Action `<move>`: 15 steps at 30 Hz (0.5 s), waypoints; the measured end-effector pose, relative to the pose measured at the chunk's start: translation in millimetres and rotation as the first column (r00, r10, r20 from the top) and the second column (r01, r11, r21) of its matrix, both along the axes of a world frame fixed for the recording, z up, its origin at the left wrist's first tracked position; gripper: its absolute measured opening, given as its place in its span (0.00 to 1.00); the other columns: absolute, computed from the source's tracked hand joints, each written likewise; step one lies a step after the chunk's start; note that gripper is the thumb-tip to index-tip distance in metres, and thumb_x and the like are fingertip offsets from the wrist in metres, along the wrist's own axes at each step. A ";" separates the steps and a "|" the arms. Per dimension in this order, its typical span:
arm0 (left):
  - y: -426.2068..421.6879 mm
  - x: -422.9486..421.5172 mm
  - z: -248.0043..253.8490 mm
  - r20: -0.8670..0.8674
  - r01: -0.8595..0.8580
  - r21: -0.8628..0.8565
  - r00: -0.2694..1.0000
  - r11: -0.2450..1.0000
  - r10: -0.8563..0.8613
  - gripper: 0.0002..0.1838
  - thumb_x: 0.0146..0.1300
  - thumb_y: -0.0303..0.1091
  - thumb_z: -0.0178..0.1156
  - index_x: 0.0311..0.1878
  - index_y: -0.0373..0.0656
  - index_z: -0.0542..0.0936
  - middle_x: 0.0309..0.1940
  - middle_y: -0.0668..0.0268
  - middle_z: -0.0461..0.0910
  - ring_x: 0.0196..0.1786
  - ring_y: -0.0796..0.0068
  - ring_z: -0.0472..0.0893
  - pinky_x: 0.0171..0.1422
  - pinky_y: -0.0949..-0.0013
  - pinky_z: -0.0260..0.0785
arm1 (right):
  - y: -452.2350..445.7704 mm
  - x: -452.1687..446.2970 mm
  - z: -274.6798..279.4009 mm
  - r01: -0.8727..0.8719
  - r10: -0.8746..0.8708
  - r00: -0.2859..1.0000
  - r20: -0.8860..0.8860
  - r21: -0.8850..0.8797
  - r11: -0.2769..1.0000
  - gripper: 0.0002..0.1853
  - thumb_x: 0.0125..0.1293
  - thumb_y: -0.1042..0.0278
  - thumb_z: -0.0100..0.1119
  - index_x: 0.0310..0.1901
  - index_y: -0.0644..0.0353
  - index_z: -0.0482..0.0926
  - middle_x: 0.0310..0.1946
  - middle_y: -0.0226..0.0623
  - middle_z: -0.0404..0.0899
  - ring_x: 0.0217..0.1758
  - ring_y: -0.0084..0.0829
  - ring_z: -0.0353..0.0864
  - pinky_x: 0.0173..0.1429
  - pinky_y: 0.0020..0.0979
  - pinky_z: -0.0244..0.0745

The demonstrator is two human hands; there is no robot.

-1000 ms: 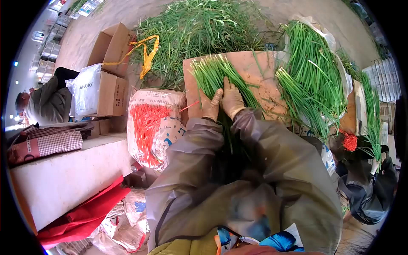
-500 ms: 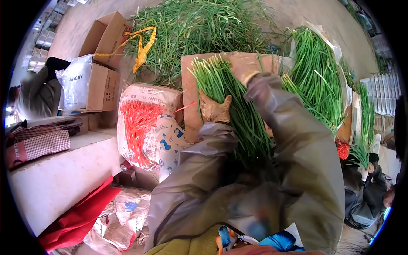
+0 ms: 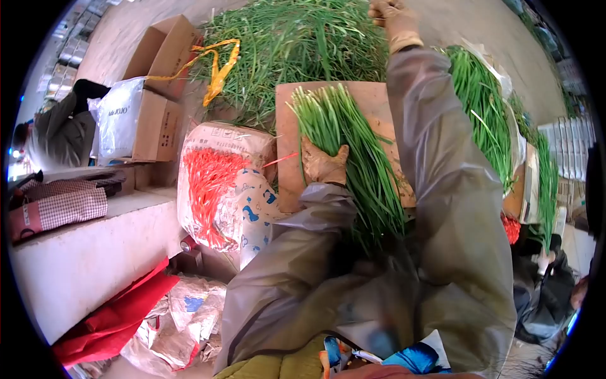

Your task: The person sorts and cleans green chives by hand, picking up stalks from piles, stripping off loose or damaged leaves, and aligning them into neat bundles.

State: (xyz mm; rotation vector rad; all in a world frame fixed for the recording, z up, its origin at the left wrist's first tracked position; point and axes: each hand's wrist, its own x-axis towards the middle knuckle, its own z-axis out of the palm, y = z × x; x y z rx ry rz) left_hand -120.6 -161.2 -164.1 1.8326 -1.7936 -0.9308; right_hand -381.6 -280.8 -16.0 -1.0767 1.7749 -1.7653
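A bunch of garlic chives [image 3: 363,151] lies on a brown board [image 3: 293,183], pale cut ends away from me and leaf tips towards my lap. My left hand [image 3: 324,163], in a soiled tan glove, grips the bunch on its left side, the thumb across the stalks. My right hand [image 3: 396,24], gloved likewise, is raised at the far end of my reach, by the right edge of a heap of loose green leaves [image 3: 284,50]. Its fingers are curled, and whether anything is in them cannot be made out.
More chives [image 3: 483,120] lie in a pale wrapper on the right. Red ties [image 3: 211,189] rest on a sack [image 3: 259,142] at left, near an open carton [image 3: 154,129] with a yellow strap [image 3: 218,79]. A low white ledge [image 3: 95,252] runs left. Other people [image 3: 60,136] sit at both sides.
My right hand has left the top of the bunch and swung forward and up, beyond the board. My left hand stays on the chives. The view has shifted slightly.
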 end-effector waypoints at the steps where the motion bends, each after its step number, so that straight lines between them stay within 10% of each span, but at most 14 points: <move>1: 2.6 2.0 -0.8 0.000 0.020 0.012 1.000 1.000 -0.020 0.57 0.36 0.48 0.73 0.67 0.38 0.50 0.63 0.49 0.59 0.64 0.52 0.60 0.66 0.59 0.55 | 14.5 -17.9 -6.0 0.195 0.049 0.818 -0.574 0.356 0.914 0.14 0.59 0.59 0.55 0.40 0.59 0.81 0.37 0.44 0.80 0.43 0.40 0.80 0.47 0.35 0.73; 3: -0.7 2.9 -0.7 -0.037 0.023 -0.019 0.999 1.000 -0.024 0.58 0.37 0.48 0.72 0.68 0.38 0.49 0.62 0.48 0.60 0.64 0.50 0.61 0.65 0.59 0.56 | 40.2 -23.7 -43.5 0.572 -0.050 0.743 -0.667 0.595 0.565 0.14 0.58 0.62 0.53 0.42 0.60 0.80 0.43 0.47 0.78 0.47 0.43 0.79 0.51 0.37 0.74; 8: -1.6 2.2 -9.8 -0.056 0.007 -0.099 0.998 0.995 -0.013 0.61 0.34 0.51 0.74 0.68 0.36 0.48 0.57 0.41 0.65 0.61 0.44 0.64 0.62 0.55 0.59 | 129.8 87.9 -71.6 0.317 0.550 0.571 -0.609 0.782 0.537 0.26 0.63 0.46 0.44 0.44 0.62 0.79 0.41 0.46 0.79 0.47 0.44 0.77 0.55 0.37 0.69; 9: -2.0 2.3 -9.0 -0.047 0.018 -0.111 0.999 0.994 -0.024 0.61 0.34 0.51 0.74 0.68 0.36 0.48 0.57 0.41 0.65 0.61 0.44 0.64 0.62 0.55 0.59 | 130.8 94.4 -79.6 0.037 0.467 0.849 -0.249 0.908 0.416 0.29 0.62 0.42 0.44 0.45 0.64 0.78 0.44 0.48 0.78 0.49 0.44 0.76 0.56 0.38 0.68; 15: -19.1 11.3 -18.6 -0.086 0.129 0.060 0.989 0.990 -0.124 0.66 0.33 0.54 0.72 0.69 0.35 0.41 0.63 0.42 0.56 0.63 0.46 0.62 0.64 0.58 0.58 | 138.4 180.0 -115.4 0.082 0.261 0.909 -0.326 0.753 0.652 0.44 0.50 0.36 0.59 0.59 0.66 0.63 0.60 0.56 0.61 0.61 0.52 0.64 0.62 0.39 0.62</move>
